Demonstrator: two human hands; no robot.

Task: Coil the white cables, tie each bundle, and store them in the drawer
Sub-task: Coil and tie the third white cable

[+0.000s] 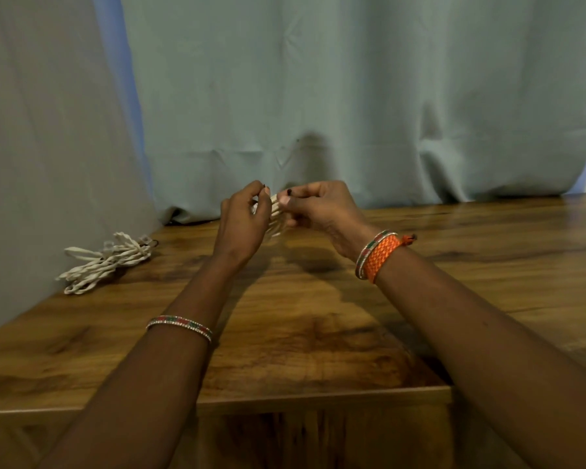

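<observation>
Above the brown wooden table (318,299), well inside its edges, my left hand (242,221) and right hand (322,208) pinch a coiled white cable bundle (275,211); another tied white cable bundle (107,260) lies near the table's left edge.

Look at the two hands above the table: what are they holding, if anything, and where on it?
Both hold one white cable bundle in the air: the left hand grips one end, and the right hand pinches the upper part beside it.

cables (105,262) white | table (318,316) brown woodgrain | wristband (383,255) orange
</observation>
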